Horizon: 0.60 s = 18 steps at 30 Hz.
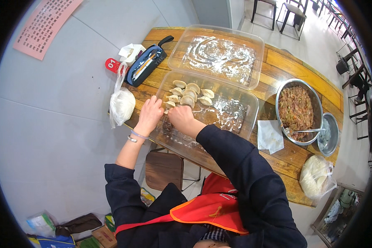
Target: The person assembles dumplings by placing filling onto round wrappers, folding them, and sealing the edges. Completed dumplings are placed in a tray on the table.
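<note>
Several pale folded dumplings (190, 94) lie in rows in a clear plastic tray (254, 108) dusted with flour. Over the tray's left rim is my left hand (151, 112), fingers curled; whether they grip the rim is hidden. My right hand (182, 118) is closed low over the tray, just right of the left one. At its fingertips shows the pale edge of a dumpling (166, 112), mostly covered by the hand. Another dumpling (170, 104) sits right behind the knuckles.
A second floured tray (262, 62) lies behind. To the right are a steel bowl of minced filling (296, 108) with a spoon (313, 130), a smaller metal bowl (331, 145), paper (269, 136) and bagged wrappers (316, 176). Left stand a white bag (122, 104) and a dark case (145, 66).
</note>
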Available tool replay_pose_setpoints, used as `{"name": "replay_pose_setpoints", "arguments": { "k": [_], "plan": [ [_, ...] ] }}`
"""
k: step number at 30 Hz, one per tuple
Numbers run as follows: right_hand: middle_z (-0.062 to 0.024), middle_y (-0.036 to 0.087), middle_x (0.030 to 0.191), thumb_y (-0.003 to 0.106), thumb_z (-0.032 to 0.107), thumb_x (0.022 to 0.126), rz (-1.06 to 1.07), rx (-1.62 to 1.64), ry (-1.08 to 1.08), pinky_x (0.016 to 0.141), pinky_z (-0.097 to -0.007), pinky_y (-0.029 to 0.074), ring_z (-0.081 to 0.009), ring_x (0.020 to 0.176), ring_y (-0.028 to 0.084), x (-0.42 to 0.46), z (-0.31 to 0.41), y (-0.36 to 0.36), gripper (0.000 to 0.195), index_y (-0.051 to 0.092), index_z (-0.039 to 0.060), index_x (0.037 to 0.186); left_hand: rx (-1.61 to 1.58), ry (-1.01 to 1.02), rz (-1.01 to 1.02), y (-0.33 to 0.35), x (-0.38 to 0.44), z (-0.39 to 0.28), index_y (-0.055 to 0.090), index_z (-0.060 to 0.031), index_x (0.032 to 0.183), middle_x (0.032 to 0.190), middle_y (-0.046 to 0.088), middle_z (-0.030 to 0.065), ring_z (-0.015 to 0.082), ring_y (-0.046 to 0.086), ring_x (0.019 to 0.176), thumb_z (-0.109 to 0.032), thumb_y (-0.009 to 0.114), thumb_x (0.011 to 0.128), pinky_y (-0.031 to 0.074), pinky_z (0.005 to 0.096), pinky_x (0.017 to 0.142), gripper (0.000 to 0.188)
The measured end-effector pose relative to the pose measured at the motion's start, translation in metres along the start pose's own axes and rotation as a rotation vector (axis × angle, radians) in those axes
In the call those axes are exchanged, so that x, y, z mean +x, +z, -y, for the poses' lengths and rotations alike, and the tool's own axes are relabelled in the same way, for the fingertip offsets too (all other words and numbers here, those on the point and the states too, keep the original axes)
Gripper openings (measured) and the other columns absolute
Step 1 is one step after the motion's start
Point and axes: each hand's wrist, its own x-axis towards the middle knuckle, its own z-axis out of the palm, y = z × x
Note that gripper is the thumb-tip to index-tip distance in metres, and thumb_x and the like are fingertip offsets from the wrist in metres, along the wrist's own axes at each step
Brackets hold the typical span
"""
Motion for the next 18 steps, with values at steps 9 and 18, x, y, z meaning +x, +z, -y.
{"name": "replay_pose_setpoints", "arguments": {
  "k": [9,18],
  "plan": [
    [-0.0118,0.069,0.075,0.064,0.013,0.074,-0.035,0.080,0.060,0.057,-0.0366,0.053,-0.0260,0.069,0.069,-0.003,0.000,-0.001,0.008,0.069,0.0066,0.074,-0.028,-0.063,0.031,-0.004,0.002,-0.010,0.059,-0.0050,0.062,0.080,0.053,0.0080,0.0260,0.050,0.086,-0.006,0.061,0.065,0.043,0.0349,0.069,0.004],
    [-0.0117,0.069,0.074,0.066,0.012,0.072,-0.072,0.068,0.043,0.055,-0.0352,0.053,-0.0250,0.067,0.069,-0.002,0.000,0.000,0.006,0.068,0.0064,0.074,-0.001,-0.181,-0.001,-0.008,-0.004,-0.025,0.059,-0.0035,0.077,0.082,0.052,0.0091,0.0275,0.050,0.085,-0.004,0.060,0.070,0.044,0.0362,0.071,0.007]
  ]
}}
